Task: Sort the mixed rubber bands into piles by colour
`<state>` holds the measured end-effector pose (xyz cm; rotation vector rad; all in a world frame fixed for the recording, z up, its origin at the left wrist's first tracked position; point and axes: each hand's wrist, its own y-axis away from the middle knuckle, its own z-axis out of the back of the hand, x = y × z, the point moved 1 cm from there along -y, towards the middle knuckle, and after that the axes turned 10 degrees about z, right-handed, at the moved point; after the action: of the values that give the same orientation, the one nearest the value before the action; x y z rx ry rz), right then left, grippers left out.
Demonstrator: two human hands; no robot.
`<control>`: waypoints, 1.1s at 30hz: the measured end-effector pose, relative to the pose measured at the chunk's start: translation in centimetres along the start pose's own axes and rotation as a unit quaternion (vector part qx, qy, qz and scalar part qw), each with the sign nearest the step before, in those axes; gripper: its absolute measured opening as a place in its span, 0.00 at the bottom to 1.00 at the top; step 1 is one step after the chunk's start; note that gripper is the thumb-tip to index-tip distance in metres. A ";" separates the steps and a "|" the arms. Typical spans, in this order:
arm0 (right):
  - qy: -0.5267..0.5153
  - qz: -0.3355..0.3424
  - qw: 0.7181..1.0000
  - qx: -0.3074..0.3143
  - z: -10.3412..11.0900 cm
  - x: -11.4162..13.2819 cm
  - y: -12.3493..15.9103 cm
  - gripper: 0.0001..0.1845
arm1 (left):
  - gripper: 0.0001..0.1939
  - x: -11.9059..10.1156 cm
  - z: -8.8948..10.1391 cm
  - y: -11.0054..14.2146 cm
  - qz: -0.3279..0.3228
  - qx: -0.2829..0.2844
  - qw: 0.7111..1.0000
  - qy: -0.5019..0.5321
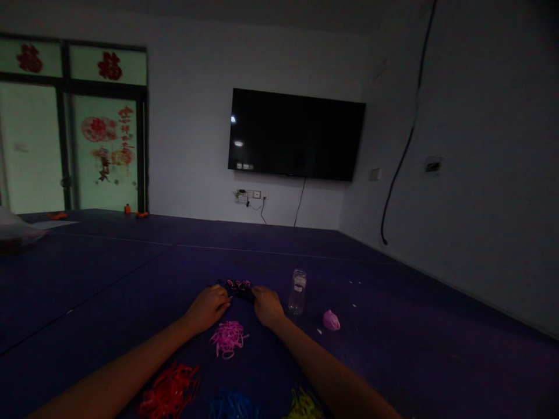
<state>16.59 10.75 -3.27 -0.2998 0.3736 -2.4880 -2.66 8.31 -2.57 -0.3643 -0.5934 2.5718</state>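
A small dark item with pink loops or markings lies at the centre of the purple surface, its exact kind unclear in the dim light. At its left end my left hand is closed on it, fingers bent. My right hand pinches its right end. Just below, between my forearms, is a loose pile of pink bands. Closer to me are piles of red bands, blue bands and yellow bands. Right of my right hand stands a clear bottle.
A pink rounded object sits right of the bottle, with small white scraps nearby. Orange items lie near the glass doors. A pale bag-like thing is at far left. A black television and hanging cable are beyond.
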 end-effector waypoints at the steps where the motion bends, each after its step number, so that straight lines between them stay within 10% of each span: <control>1: 0.000 0.001 1.000 0.000 0.0 0.0 0.0 0.21 | 0.11 0.0 0.0 0.0 -0.001 -0.002 1.000 0.007; 11: -0.029 -0.008 0.999 -0.023 -0.4 -0.6 -0.3 0.22 | 0.07 0.4 -0.1 -0.4 0.105 -0.020 0.963 0.249; 17: -0.028 0.010 0.999 -0.034 -0.6 -0.8 -0.3 0.24 | 0.13 -0.4 0.7 -0.2 0.150 0.230 0.838 0.472; 22: -0.029 0.028 0.999 -0.017 -0.7 -0.8 -0.3 0.22 | 0.16 -0.4 1.0 -0.1 0.144 0.274 0.814 0.491; 27: -0.030 0.026 0.999 -0.018 -0.7 -0.7 -0.3 0.21 | 0.18 0.3 -0.1 -0.1 0.181 0.162 0.846 0.474; 33: -0.026 0.027 0.999 -0.033 -0.2 -0.3 -0.2 0.24 | 0.12 1.3 0.1 -0.3 0.110 -0.066 0.960 0.251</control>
<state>16.63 11.14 -3.44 -0.3769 0.4379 -2.4135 -3.73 9.21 -2.52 -1.1423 -0.5552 2.4968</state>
